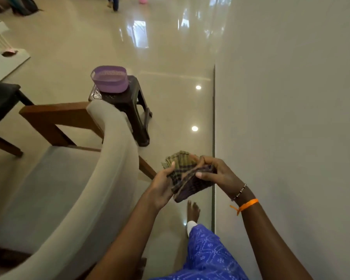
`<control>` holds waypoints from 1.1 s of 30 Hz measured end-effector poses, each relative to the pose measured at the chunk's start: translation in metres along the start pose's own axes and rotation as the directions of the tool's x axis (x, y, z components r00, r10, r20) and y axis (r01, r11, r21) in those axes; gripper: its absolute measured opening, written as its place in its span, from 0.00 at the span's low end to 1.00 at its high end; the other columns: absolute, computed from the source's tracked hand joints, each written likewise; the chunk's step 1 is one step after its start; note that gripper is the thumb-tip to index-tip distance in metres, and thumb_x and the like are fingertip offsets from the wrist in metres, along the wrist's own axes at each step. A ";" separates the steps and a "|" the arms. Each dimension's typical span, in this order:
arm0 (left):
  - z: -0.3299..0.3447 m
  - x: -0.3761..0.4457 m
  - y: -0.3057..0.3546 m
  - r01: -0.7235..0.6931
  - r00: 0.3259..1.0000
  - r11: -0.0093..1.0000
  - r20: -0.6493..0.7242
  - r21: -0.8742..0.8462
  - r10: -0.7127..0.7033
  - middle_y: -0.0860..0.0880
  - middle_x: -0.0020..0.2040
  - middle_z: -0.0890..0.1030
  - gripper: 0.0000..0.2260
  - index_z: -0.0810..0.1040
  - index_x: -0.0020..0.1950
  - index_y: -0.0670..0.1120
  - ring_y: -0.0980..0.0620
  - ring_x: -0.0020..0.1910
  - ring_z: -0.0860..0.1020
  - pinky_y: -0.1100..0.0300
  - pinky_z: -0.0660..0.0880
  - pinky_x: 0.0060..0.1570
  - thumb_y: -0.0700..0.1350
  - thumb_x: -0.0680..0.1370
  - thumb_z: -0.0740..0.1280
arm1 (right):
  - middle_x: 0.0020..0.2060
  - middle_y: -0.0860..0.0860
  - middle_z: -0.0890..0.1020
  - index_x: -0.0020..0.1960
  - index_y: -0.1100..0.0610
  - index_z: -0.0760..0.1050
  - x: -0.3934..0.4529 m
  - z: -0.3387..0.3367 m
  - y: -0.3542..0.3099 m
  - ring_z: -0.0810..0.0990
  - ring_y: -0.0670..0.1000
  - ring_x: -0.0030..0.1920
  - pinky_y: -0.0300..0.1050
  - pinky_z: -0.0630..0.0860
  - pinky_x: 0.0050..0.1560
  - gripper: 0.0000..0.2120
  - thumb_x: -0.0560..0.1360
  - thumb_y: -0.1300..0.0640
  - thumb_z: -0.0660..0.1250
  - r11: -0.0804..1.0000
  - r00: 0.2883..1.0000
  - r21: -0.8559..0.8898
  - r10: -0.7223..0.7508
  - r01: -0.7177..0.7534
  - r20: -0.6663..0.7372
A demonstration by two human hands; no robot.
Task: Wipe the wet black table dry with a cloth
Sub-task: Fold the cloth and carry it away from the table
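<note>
I hold a folded checked cloth (183, 174), olive and dark purple, in front of me at waist height. My left hand (161, 188) grips its left side from below. My right hand (217, 174) pinches its right edge, thumb on top. The cloth hangs over the glossy floor and touches no surface. A black tabletop corner (0, 98) on wooden legs shows at the far left edge, well away from both hands. I cannot tell whether it is wet.
A grey upholstered chair (73, 188) with a wooden frame stands close on my left. Beyond it a dark plastic stool (131, 114) carries a purple basket (109, 78). A pale wall (291, 118) fills the right. My bare foot (193, 211) is on the floor below the cloth.
</note>
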State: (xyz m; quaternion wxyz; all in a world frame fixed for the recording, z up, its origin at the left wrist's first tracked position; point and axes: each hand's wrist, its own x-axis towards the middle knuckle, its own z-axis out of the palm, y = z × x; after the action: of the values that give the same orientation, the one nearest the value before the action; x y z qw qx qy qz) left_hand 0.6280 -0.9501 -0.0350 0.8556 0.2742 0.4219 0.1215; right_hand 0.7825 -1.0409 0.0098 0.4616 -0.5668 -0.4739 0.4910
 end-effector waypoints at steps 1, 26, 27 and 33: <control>0.006 0.016 0.015 -0.018 1.000 1.000 -0.022 -0.009 0.017 0.37 0.61 0.77 0.21 0.74 0.64 0.39 0.40 0.62 0.74 0.44 0.66 0.67 0.51 0.81 0.54 | 0.45 0.53 0.82 0.37 0.52 0.74 0.024 -0.013 -0.003 0.76 0.41 0.57 0.39 0.71 0.60 0.04 0.66 0.55 0.70 0.999 0.998 -0.049 -0.024 0.021 -0.063; 0.005 0.439 0.488 -0.148 0.975 0.971 -0.194 -0.190 0.111 0.41 0.59 0.80 0.17 0.75 0.63 0.41 0.43 0.57 0.78 0.49 0.76 0.54 0.49 0.80 0.58 | 0.51 0.57 0.82 0.52 0.58 0.78 0.677 -0.251 -0.016 0.81 0.56 0.51 0.50 0.78 0.53 0.11 0.76 0.52 0.64 0.792 0.842 0.306 0.536 -0.528 0.066; 0.000 0.454 0.511 -0.145 0.976 0.968 -0.192 -0.206 0.105 0.41 0.58 0.80 0.16 0.75 0.62 0.41 0.44 0.55 0.79 0.50 0.76 0.53 0.48 0.81 0.58 | 0.51 0.57 0.82 0.52 0.58 0.77 0.705 -0.256 -0.020 0.81 0.56 0.51 0.49 0.78 0.52 0.09 0.76 0.55 0.64 0.817 0.865 0.297 0.498 -0.493 0.065; -0.028 0.541 0.624 -0.175 0.948 0.932 -0.308 -0.316 0.074 0.40 0.54 0.80 0.17 0.73 0.63 0.38 0.44 0.52 0.79 0.50 0.75 0.52 0.47 0.82 0.55 | 0.53 0.59 0.78 0.58 0.62 0.73 0.865 -0.280 -0.030 0.77 0.57 0.53 0.53 0.74 0.58 0.13 0.74 0.67 0.64 0.899 0.903 0.113 0.409 -0.423 0.128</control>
State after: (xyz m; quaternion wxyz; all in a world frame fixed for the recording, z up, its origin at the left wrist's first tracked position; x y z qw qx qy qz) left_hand 0.9531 -0.1901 -0.0469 0.8088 0.1281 0.4976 0.2859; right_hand 1.1175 -0.1969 -0.0375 0.3594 -0.5963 -0.3292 0.6379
